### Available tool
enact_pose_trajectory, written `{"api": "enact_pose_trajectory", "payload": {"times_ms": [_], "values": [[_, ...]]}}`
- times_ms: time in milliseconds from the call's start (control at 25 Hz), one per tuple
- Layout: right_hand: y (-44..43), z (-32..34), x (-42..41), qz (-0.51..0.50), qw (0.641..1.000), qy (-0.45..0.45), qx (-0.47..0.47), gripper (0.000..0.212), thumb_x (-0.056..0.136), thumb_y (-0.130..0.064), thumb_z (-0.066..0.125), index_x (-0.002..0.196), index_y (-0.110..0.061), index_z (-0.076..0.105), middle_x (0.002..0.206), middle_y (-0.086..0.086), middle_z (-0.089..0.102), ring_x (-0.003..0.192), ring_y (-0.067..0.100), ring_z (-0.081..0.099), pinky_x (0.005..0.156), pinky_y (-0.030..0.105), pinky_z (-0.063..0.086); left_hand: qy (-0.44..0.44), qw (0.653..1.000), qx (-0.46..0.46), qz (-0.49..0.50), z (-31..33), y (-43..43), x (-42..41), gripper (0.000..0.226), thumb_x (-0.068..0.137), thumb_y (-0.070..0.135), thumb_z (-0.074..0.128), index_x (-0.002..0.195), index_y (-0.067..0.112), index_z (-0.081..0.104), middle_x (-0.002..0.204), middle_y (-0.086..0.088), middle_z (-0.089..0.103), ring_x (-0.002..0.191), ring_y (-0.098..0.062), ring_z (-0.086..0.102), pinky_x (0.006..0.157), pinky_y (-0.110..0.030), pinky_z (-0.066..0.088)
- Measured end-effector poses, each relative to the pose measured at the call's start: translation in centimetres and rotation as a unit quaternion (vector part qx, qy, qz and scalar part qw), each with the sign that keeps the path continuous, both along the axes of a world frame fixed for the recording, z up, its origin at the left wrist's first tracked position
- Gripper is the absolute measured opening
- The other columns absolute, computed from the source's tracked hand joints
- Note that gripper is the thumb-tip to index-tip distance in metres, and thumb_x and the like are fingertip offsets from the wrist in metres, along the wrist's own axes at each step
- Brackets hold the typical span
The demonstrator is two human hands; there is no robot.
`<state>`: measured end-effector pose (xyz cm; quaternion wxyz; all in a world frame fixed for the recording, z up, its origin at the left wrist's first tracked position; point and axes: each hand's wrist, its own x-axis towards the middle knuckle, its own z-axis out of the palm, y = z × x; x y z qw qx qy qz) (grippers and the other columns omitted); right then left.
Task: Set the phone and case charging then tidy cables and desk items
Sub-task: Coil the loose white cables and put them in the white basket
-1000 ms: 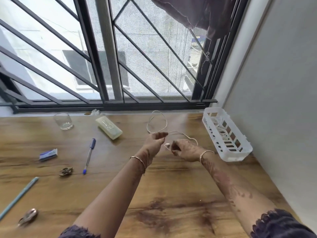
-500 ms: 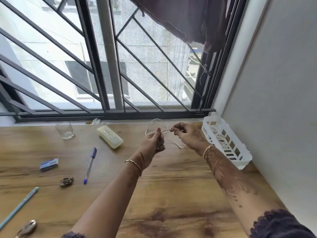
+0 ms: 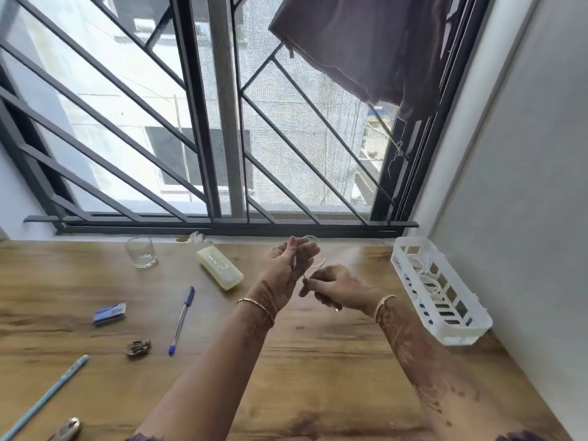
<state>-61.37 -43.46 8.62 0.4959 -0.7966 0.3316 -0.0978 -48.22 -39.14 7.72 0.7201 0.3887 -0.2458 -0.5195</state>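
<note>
Both hands hold one thin white cable (image 3: pixel 324 256) above the wooden worktop (image 3: pixel 318 361). I see my left hand (image 3: pixel 292 262) raised, gripping its loop, and my right hand (image 3: pixel 337 289) pinching the strand just below. A white slotted plastic basket (image 3: pixel 461 334) stands near on the right, and a blue ballpoint pen (image 3: pixel 182 316) lies to the left.

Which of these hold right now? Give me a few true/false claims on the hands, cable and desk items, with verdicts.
1. The left hand and right hand both hold the white cable above the desk. True.
2. The white basket sits at the desk's left edge. False: it sits at the right edge, by the wall.
3. The blue pen lies on the desk, touched by neither hand. True.
4. The glass lies on its side. False: it stands upright near the window.
</note>
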Motion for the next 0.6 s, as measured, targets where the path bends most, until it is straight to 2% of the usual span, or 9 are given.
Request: {"api": "enact_pose_trajectory", "payload": {"times_ms": [80,160,240,320,400,520,600], "values": [[0.1,1.1,0.0,0.049,0.997,0.056,0.006,0.024,0.095,-0.020,0.054,0.095,-0.003,0.071,0.059,0.000,0.047,0.048,0.011,0.040,0.039,0.019,0.032,-0.012,1.000,0.018,0.007,0.0,-0.3,0.7,0.024,0.101,0.023,0.039,0.093,0.009,0.057,0.072,0.002,0.073,0.076,-0.012,0.072,0.072,-0.027,0.052],[0.0,2.6,0.0,0.103,0.989,0.101,-0.005,0.023,0.094,-0.020,0.055,0.096,-0.002,0.071,0.059,0.000,0.046,0.049,0.012,0.039,0.040,0.019,0.032,-0.066,0.997,0.044,0.005,-0.4,-0.6,1.0,0.022,0.101,0.023,0.039,0.089,0.012,0.055,0.066,0.003,0.071,0.071,-0.012,0.072,0.069,-0.028,0.047],[-0.9,4.0,0.2,0.120,0.989,0.091,-0.011,0.021,0.094,-0.020,0.055,0.094,-0.004,0.069,0.060,0.000,0.045,0.050,0.011,0.039,0.042,0.019,0.031,-0.156,0.985,0.073,-0.007,-1.2,-0.5,1.2,0.023,0.100,0.021,0.042,0.085,0.010,0.055,0.060,0.003,0.069,0.060,-0.008,0.068,0.062,-0.027,0.042],[-2.1,5.1,0.5,0.085,0.994,0.057,-0.030,0.019,0.094,-0.020,0.056,0.089,-0.007,0.067,0.062,-0.001,0.046,0.051,0.009,0.038,0.044,0.020,0.030,-0.210,0.973,0.089,-0.035,-2.4,-0.1,1.5,0.022,0.099,0.019,0.045,0.086,0.007,0.058,0.061,0.002,0.069,0.060,-0.009,0.069,0.060,-0.027,0.037],[-3.2,5.1,1.0,0.045,0.996,0.044,-0.066,0.019,0.094,-0.022,0.056,0.081,-0.012,0.066,0.065,-0.001,0.048,0.052,0.008,0.038,0.047,0.020,0.031,-0.194,0.972,0.102,-0.089,-2.5,0.3,1.7,0.024,0.101,0.018,0.042,0.088,0.007,0.059,0.063,0.001,0.069,0.064,-0.014,0.070,0.067,-0.026,0.045],[-4.4,3.4,1.7,-0.012,0.996,0.011,-0.091,0.024,0.094,-0.025,0.056,0.072,-0.019,0.064,0.071,0.002,0.052,0.059,0.010,0.041,0.051,0.018,0.034,-0.175,0.967,0.127,-0.137,-1.6,0.7,1.1,0.033,0.103,0.020,0.034,0.083,0.006,0.055,0.053,0.003,0.059,0.048,-0.011,0.061,0.072,-0.031,0.053],[-5.4,2.1,1.9,-0.039,0.994,-0.009,-0.097,0.026,0.095,-0.027,0.056,0.071,-0.019,0.064,0.072,0.003,0.052,0.065,0.016,0.041,0.056,0.024,0.035,-0.144,0.971,0.128,-0.139,-1.5,0.6,0.8,0.036,0.103,0.023,0.031,0.081,0.006,0.054,0.050,0.003,0.054,0.040,-0.009,0.051,0.075,-0.037,0.055]]}}
